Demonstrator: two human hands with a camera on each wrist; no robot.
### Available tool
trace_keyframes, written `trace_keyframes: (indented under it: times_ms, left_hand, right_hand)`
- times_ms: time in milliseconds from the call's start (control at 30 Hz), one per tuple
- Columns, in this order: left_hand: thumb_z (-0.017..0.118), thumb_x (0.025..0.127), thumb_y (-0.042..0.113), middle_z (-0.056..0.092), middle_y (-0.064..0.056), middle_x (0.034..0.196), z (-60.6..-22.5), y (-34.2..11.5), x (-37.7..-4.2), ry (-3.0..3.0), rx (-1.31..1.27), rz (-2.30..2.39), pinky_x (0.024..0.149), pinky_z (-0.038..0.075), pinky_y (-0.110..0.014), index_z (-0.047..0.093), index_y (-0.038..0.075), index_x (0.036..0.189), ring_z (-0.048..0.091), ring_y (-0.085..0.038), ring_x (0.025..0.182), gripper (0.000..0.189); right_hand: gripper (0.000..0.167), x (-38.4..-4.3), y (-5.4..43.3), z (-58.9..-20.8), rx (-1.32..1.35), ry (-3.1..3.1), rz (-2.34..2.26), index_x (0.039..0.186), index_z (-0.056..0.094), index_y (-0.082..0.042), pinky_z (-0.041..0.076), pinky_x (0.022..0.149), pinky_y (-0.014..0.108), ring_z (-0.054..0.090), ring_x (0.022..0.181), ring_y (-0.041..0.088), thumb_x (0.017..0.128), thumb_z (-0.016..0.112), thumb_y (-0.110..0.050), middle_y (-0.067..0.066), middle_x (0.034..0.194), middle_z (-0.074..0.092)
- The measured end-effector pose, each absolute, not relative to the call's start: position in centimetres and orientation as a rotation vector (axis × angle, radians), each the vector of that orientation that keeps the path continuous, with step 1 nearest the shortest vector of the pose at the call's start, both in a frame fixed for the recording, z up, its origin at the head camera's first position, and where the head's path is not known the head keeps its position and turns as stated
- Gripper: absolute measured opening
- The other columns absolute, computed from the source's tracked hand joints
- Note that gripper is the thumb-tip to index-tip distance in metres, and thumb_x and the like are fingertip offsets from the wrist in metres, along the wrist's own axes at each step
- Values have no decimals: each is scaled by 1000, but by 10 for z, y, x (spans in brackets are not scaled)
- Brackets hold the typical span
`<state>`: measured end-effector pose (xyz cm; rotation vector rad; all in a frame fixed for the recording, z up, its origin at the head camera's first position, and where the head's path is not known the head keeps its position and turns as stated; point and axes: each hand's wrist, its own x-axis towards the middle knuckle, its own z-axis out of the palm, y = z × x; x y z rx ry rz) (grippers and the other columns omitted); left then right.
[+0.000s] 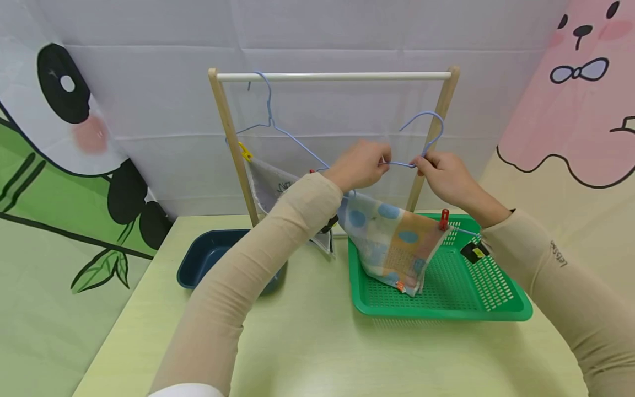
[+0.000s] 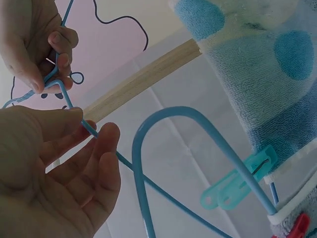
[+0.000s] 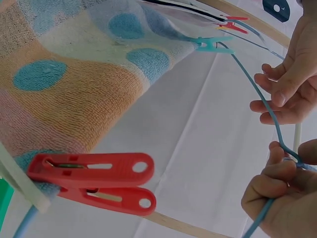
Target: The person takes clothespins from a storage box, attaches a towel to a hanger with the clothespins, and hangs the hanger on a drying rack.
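Note:
A blue wire hanger (image 1: 435, 135) is held up in front of the drying rack. My right hand (image 1: 448, 176) grips it at the base of its hook. On the hanger's left arm, my left hand (image 1: 361, 164) pinches the wire between thumb and fingers, as the left wrist view shows. A towel with blue dots (image 1: 382, 234) hangs from this hanger, its lower part over the green basket (image 1: 441, 312). One corner is clipped by a red clothespin (image 3: 94, 181), another by a turquoise clothespin (image 2: 242, 176). The hook is off the rod.
The rack has a white rod (image 1: 332, 76) between wooden posts (image 1: 233, 143). At its left hangs a second blue hanger (image 1: 270, 110) with a grey cloth (image 1: 268, 179), clipped by a yellow clothespin (image 1: 245, 153). A dark blue basin (image 1: 200, 248) stands behind my left forearm on the table (image 1: 307, 331).

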<state>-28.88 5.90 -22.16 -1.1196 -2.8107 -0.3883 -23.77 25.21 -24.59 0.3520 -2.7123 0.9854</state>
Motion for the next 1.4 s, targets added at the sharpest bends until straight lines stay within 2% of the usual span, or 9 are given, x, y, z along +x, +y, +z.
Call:
trace_keyframes:
  times_ms: [267, 433, 500, 633, 700, 867, 1133, 1400]
  left_hand:
    - [53, 98, 21, 63, 1, 100, -222, 62, -289, -2814, -1108, -336, 74, 46, -27, 63, 12, 105, 56, -13, 87, 15]
    - [49, 99, 21, 62, 2, 98, -223, 64, -290, -2823, -1081, -354, 72, 45, -27, 62, 13, 104, 55, -12, 84, 16]
    - [48, 100, 20, 62, 2, 98, -223, 65, -291, -2822, -1070, -359, 72, 45, -27, 62, 14, 104, 55, -13, 83, 15]
    - [46, 100, 20, 61, 1, 98, -224, 67, -294, -2820, -1057, -360, 73, 45, -27, 60, 13, 103, 55, -13, 83, 15]
    - [46, 100, 18, 61, -1, 98, -223, 67, -296, -2809, -1054, -367, 74, 45, -27, 60, 11, 103, 55, -14, 84, 16]
    - [46, 100, 14, 63, -4, 100, -220, 65, -304, -2787, -1036, -395, 77, 45, -27, 61, 6, 105, 56, -16, 86, 18]
    - [46, 100, 14, 63, -4, 100, -214, 62, -313, -2788, -1032, -411, 79, 45, -27, 60, 6, 104, 56, -16, 87, 17]
    - [47, 100, 16, 63, -4, 102, -206, 56, -318, -2803, -1022, -410, 81, 45, -28, 61, 7, 107, 55, -15, 88, 18]
  right_hand:
    - [42, -237, 253, -247, 365, -2691, 976, 90, 60, -2, 31, 46, 32, 35, 49, 23, 102, 40, -37, 15, 93, 60]
    - [35, -237, 254, -247, 359, -2679, 982, 102, 63, -3, 34, 57, 34, 49, 67, 25, 101, 40, -30, 15, 98, 62]
    - [33, -238, 254, -247, 361, -2671, 973, 107, 64, -4, 34, 58, 34, 50, 70, 24, 101, 40, -26, 14, 98, 63]
    - [32, -240, 255, -248, 375, -2655, 920, 110, 64, -4, 34, 54, 32, 45, 62, 23, 101, 41, -23, 12, 87, 61]
    - [32, -241, 255, -248, 385, -2642, 891, 109, 64, -3, 34, 54, 31, 43, 61, 23, 101, 41, -23, 13, 87, 61]
    - [32, -246, 258, -248, 384, -2614, 833, 110, 63, 2, 37, 59, 32, 47, 70, 23, 100, 43, -21, 16, 95, 63]
    - [29, -252, 259, -245, 396, -2553, 745, 104, 66, 3, 35, 54, 30, 46, 61, 22, 98, 47, -18, 14, 84, 63]
    - [30, -258, 258, -241, 399, -2520, 687, 103, 66, 4, 34, 55, 33, 44, 56, 23, 99, 46, -19, 14, 76, 60]
